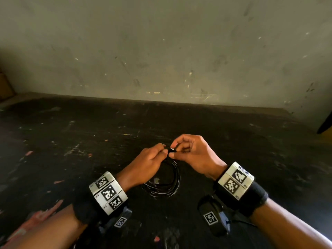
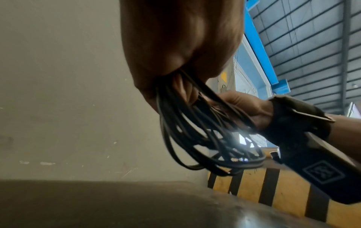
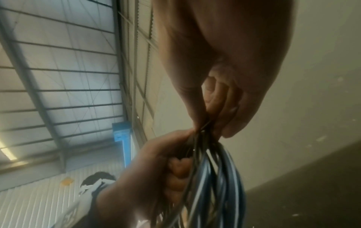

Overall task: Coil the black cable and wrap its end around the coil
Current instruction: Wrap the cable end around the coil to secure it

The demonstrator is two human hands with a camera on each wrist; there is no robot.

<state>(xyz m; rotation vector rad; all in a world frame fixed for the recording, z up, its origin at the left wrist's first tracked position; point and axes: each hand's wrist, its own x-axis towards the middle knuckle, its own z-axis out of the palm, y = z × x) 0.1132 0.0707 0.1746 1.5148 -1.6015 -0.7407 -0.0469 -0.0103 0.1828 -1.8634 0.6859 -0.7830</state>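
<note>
Nearest are two wrist bands (image 1: 108, 193) with black-and-white squares. Just past them the black cable (image 1: 164, 184) hangs in a bunch of loops above the dark table (image 1: 71, 133). The left hand (image 1: 145, 166) has its fingers curled round the top of the loops. The right hand (image 1: 192, 153) pinches the cable's end (image 1: 171, 150) right beside the left fingertips. Behind the table stands a gray, scratched wall (image 1: 161, 51).

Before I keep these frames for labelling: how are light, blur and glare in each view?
Head view: dim, the black cable barely separates from the dark table, edges bowed. Left wrist view: backlit, a bright flare behind the loops, left hand soft. Right wrist view: motion blur, bluish sheen on the strands, right hand unsharp.
</note>
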